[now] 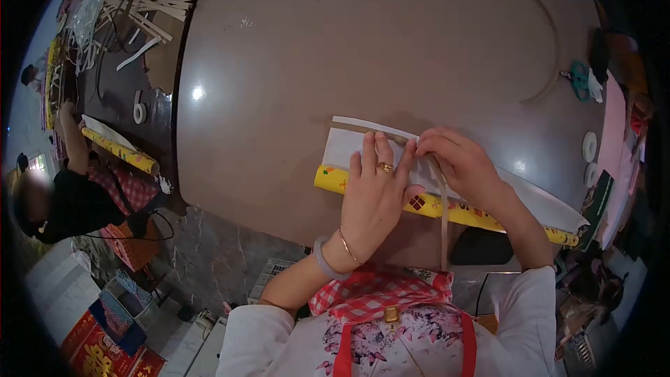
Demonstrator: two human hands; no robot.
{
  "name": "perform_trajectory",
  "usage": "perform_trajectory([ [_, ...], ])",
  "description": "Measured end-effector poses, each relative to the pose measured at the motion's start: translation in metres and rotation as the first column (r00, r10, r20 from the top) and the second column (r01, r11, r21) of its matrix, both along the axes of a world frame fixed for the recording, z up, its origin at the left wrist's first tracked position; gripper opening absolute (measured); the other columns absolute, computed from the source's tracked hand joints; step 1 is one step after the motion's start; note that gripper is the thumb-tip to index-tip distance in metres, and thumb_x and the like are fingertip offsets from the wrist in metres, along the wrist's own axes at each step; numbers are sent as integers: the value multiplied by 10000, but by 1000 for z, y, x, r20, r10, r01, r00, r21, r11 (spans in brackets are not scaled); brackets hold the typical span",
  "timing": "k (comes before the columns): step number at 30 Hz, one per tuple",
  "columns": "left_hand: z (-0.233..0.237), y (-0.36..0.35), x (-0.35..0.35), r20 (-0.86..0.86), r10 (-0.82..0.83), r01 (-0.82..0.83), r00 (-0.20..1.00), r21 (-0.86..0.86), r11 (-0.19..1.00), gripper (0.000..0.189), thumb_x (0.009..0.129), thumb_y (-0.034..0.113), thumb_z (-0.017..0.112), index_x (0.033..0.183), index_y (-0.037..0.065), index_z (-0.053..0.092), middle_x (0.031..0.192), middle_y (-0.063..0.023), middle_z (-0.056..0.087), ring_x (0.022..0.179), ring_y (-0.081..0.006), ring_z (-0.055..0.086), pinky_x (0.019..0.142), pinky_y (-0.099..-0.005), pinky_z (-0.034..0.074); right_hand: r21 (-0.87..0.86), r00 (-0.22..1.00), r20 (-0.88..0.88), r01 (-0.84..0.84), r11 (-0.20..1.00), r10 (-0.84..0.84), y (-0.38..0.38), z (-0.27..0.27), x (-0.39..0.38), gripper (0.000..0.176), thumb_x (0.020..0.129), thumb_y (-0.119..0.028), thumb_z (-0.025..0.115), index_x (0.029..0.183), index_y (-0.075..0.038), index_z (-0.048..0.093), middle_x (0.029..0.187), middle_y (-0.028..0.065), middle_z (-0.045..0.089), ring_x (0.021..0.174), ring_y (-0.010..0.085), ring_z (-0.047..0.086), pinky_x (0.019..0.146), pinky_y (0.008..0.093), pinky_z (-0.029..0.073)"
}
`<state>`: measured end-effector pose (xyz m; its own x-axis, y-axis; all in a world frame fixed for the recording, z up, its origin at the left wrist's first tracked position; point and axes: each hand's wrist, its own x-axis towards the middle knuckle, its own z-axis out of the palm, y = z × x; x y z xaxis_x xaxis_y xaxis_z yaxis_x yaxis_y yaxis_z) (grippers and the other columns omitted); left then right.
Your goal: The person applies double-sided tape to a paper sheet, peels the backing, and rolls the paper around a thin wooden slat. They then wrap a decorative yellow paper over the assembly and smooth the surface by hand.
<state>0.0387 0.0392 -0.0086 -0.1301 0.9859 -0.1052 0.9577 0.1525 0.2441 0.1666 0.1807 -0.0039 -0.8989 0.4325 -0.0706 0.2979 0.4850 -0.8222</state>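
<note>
A sheet of yellow patterned wrapping paper (474,217) lies partly rolled at the table's near side, its white back (338,144) facing up. Along the far edge of that white side runs a thin tan strip (444,227), which bends under my right hand and hangs toward me past the roll. My left hand (377,185) lies flat on the paper, fingers stretched out, fingertips touching the strip. Close beside it, my right hand (457,162) has its thumb and fingers pinched together on the strip where it turns.
The brown table (279,84) holds a long curved strip (548,35), teal-handled scissors (578,78), white tape rolls (590,145) and a black phone-like object (481,246). At left, another person (80,192) works beside a second yellow roll (122,150) and loose strips (157,7).
</note>
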Motion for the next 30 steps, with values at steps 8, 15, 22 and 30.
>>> perform_trajectory([
  [8, -1, -2, 1, 14, -6, 6, 1000, 10, 1000, 688, 892, 510, 512, 1430, 95, 410, 1346, -264, 397, 1256, -409, 417, 958, -462, 401, 8, 1000, 18, 14, 1000, -14, 2, -4, 5, 171, 812, 41, 616, 950, -50, 574, 1034, 113, 611, 909, 315, 639, 761, 360, 543],
  [15, 1, 0, 1, 42, 12, -11, 999, -30, 1000, 717, 890, 509, 516, 1416, 35, 401, 1350, -260, 398, 1261, -402, 414, 963, -464, 398, 37, 1000, 14, 9, 999, -10, 2, -5, 5, 161, 813, 30, 626, 950, -41, 581, 1038, 117, 626, 895, 322, 648, 752, 365, 552],
  [22, 0, -1, 1, 41, 3, -3, 999, -7, 1000, 716, 883, 499, 534, 1399, 17, 416, 1351, -263, 397, 1254, -405, 420, 964, -458, 402, 16, 1000, 25, -6, 1000, 5, 4, -3, 4, 181, 802, 42, 633, 955, -40, 582, 1037, 112, 627, 893, 317, 649, 749, 360, 552],
  [30, 2, 0, 1, 38, -1, 2, 999, -14, 1000, 710, 883, 505, 527, 1391, 18, 428, 1349, -270, 406, 1257, -404, 420, 961, -452, 404, 13, 999, 40, 2, 1000, -2, 2, -5, 6, 191, 798, 45, 633, 963, -41, 586, 1042, 106, 627, 901, 309, 646, 745, 361, 552],
])
